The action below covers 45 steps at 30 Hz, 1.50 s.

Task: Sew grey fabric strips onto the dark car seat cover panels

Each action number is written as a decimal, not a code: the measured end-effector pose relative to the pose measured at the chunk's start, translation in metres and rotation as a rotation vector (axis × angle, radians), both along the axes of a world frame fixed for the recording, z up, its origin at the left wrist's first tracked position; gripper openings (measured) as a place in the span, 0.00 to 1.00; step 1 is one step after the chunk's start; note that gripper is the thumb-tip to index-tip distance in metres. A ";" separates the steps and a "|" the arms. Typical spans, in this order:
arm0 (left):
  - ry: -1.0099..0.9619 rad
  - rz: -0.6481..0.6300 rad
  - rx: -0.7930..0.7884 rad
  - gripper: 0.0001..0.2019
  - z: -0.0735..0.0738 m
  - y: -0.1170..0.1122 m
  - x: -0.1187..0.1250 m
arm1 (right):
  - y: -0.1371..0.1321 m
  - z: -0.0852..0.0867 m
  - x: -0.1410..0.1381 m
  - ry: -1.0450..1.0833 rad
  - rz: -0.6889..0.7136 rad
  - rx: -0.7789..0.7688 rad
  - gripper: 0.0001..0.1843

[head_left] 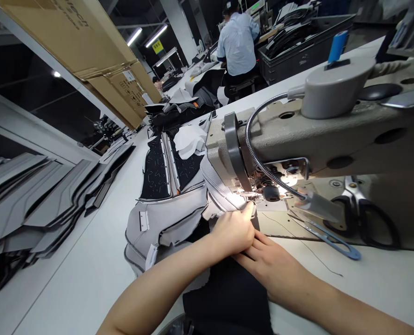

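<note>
My left hand [233, 230] is closed in a pinch on the grey fabric piece [172, 218], holding its edge just in front of the lit needle area [250, 197] of the sewing machine [318, 135]. My right hand [264, 256] lies under and beside the left one, fingers flat and pressed on the dark fabric [228, 293] at the machine bed. The grey piece spreads to the left of the machine, joined to a black panel with white stitching [158, 170].
Stacks of grey cut panels [36, 204] lie along the left of the white table [70, 284]. Black scissors [363, 211] rest on the machine bed at right, with blue tweezers [332, 237] nearby. Cardboard boxes [88, 51] sit on a shelf above. A person in a light blue shirt [238, 42] works farther back.
</note>
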<state>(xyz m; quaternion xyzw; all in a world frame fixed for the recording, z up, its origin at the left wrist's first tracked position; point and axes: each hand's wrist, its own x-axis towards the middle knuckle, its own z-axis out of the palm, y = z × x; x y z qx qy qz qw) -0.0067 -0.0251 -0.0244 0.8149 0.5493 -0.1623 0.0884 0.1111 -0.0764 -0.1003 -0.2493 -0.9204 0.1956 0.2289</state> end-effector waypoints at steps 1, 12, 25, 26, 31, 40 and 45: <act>-0.009 0.012 -0.024 0.28 0.004 0.002 0.000 | 0.000 0.001 0.000 -0.002 -0.005 0.002 0.30; -0.201 0.071 -0.077 0.26 0.004 0.007 -0.001 | 0.000 0.000 -0.004 0.063 -0.079 0.167 0.24; -0.267 -0.135 -0.003 0.14 -0.005 0.031 -0.004 | 0.010 0.003 -0.003 -0.140 -0.155 0.041 0.29; -0.256 -0.149 0.005 0.14 -0.005 0.032 -0.003 | 0.010 0.004 -0.003 -0.138 -0.148 0.062 0.29; -0.151 -0.177 0.073 0.16 -0.004 0.027 -0.001 | 0.008 0.009 0.006 -0.094 -0.167 0.233 0.31; 0.031 -0.138 0.245 0.24 -0.024 -0.006 -0.003 | 0.032 0.006 0.040 0.081 -0.325 0.182 0.15; -0.027 -0.162 0.274 0.24 -0.033 -0.008 -0.007 | 0.045 -0.004 0.049 0.011 -0.522 0.258 0.16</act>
